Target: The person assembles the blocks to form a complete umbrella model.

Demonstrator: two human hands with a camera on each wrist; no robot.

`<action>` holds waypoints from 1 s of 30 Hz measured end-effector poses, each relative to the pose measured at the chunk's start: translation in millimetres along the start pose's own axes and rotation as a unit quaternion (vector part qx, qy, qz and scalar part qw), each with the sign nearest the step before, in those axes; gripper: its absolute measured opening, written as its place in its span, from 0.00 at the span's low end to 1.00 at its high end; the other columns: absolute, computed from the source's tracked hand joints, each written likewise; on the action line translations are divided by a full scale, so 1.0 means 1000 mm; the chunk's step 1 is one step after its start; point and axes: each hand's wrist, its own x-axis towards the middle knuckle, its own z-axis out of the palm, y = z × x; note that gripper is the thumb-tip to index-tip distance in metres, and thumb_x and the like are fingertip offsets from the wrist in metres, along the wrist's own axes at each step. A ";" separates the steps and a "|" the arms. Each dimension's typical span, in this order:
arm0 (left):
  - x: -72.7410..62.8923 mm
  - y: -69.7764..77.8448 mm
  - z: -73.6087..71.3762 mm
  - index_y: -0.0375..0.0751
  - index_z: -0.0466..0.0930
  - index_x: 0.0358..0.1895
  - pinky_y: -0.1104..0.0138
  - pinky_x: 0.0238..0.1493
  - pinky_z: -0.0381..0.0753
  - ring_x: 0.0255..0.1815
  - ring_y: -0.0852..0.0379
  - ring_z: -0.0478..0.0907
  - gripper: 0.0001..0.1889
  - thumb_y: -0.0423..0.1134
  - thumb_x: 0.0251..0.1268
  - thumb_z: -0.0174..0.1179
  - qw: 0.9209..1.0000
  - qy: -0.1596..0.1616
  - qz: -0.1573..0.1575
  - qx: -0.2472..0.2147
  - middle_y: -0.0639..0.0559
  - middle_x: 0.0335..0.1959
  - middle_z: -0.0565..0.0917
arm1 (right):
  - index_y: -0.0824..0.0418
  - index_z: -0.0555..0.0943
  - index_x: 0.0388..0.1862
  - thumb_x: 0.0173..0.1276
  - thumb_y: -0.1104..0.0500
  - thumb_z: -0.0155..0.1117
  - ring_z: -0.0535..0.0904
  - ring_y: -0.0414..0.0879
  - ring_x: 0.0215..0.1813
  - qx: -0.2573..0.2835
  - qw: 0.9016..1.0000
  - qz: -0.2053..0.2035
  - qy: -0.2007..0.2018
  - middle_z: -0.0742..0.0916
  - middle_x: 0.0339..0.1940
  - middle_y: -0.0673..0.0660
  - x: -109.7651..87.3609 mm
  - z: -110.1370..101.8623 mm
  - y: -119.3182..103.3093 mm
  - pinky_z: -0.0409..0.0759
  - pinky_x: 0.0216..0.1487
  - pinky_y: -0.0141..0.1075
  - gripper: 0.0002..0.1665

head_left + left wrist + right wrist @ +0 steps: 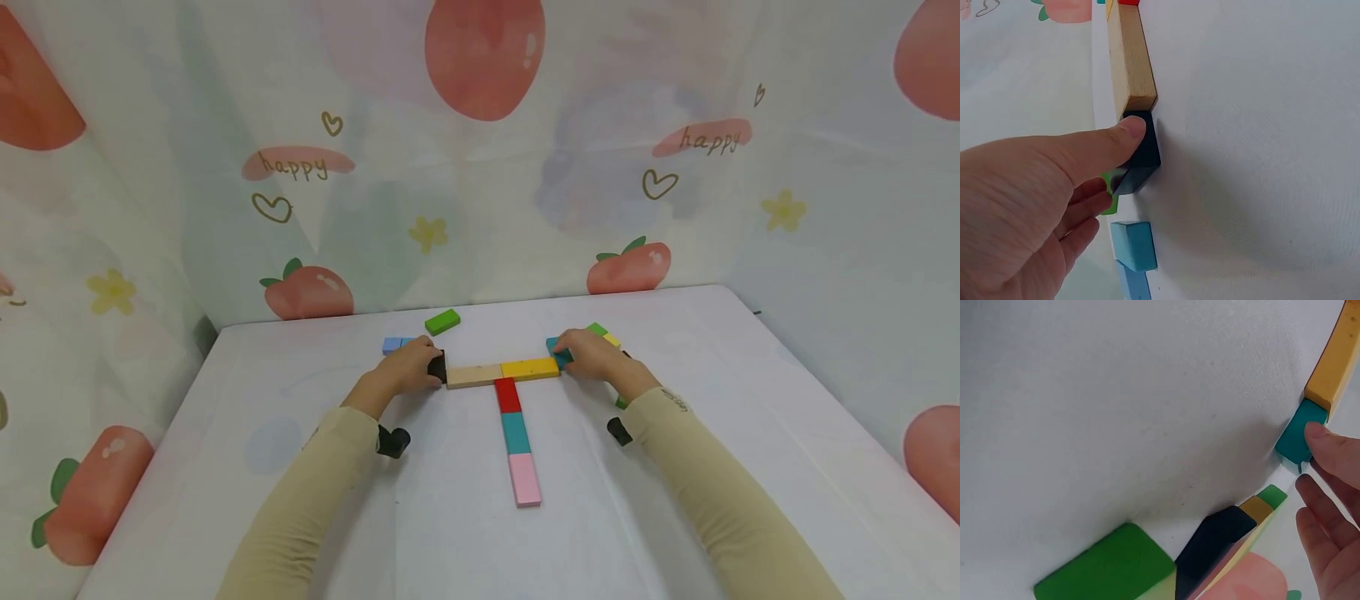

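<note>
My left hand [407, 367] pinches a black block [1146, 149], thumb on its near side, right at the end of a plain wooden block [474, 377]. To the right, a yellow block [530, 369] continues this row. At the yellow block's other end, my right hand [592, 357] holds a teal block [1294, 439] with the thumb against its side; the fingertips behind it are partly hidden. From the middle of the row, a red block [507, 396], a teal-blue block [516, 433] and a pink block [525, 481] run end to end toward me.
Behind the row lies a green block [442, 322]. Light blue blocks [392, 345] sit beyond my left hand. Past my right hand are a dark block [1213, 544], a large green block [1110, 565] and smaller yellow and green ones. A printed cloth backdrop [480, 208] rises behind the table.
</note>
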 end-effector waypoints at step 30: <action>-0.008 -0.002 0.004 0.35 0.71 0.60 0.59 0.57 0.69 0.56 0.49 0.69 0.27 0.42 0.58 0.63 0.999 0.022 -0.006 -0.025 0.43 0.57 0.70 | 0.71 0.79 0.49 0.60 0.70 0.62 0.69 0.59 0.58 0.022 1.000 0.012 0.009 0.78 0.52 0.65 -0.001 0.000 0.004 0.66 0.59 0.50 0.16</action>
